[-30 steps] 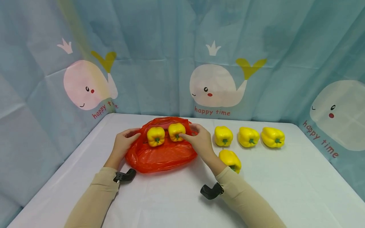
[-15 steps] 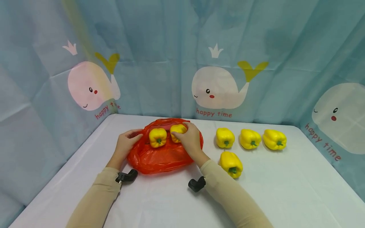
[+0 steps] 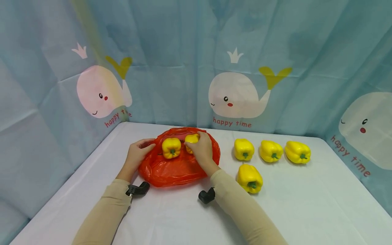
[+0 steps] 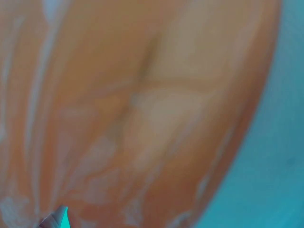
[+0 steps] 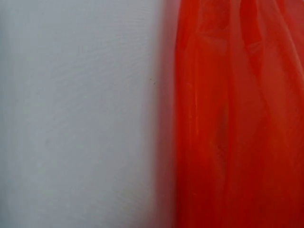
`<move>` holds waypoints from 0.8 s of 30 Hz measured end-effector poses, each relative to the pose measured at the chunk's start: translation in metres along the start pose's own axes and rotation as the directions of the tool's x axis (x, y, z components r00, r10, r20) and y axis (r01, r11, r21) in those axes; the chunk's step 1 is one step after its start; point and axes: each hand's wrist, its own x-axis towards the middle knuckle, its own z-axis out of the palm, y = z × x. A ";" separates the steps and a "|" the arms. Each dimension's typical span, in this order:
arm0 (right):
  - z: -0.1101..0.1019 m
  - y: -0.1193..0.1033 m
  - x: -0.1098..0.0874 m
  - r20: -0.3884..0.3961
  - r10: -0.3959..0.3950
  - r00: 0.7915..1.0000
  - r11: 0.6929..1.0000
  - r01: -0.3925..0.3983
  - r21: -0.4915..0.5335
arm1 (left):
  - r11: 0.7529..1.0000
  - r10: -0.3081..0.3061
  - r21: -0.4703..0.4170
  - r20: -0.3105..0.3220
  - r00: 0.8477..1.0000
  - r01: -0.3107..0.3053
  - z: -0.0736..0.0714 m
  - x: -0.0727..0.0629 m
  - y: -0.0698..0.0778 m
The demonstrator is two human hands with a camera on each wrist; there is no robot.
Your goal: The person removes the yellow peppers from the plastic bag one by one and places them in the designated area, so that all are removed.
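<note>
A crinkled red plastic bag lies on the white table, its mouth spread wide. My left hand pinches the left edge of that mouth between thumb and fingers. Two yellow bell peppers sit at the opening. The left pepper is untouched, green stem facing me. Around the right pepper curl the thumb and fingers of my right hand, hiding its right side. Up close, the left wrist view holds blurred bag film, and the right wrist view has folds of the red bag. Neither wrist view includes fingers.
Right of the bag, a row holds a near pepper, a middle pepper and a far-right pepper. Another yellow pepper lies in front. A blue whale-print curtain hangs behind the white table.
My right hand has left the bag's right edge, shifted left and closed its fingers around the right pepper. The left hand stays at the bag's left edge. The view has shifted slightly.
</note>
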 end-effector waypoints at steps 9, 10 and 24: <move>0.000 0.001 0.000 0.006 0.040 0.999 0.995 -0.039 -0.087 | 1.000 -0.010 -0.008 0.002 1.000 0.010 0.002 -0.001 0.002; 0.000 0.001 -0.001 0.007 0.039 0.999 0.995 -0.039 -0.093 | 1.000 -0.010 -0.009 0.002 1.000 0.010 0.001 -0.001 0.002; -0.005 0.001 -0.009 0.021 0.019 1.000 0.996 -0.017 -0.084 | 1.000 0.001 0.004 0.000 1.000 -0.001 0.000 -0.003 0.002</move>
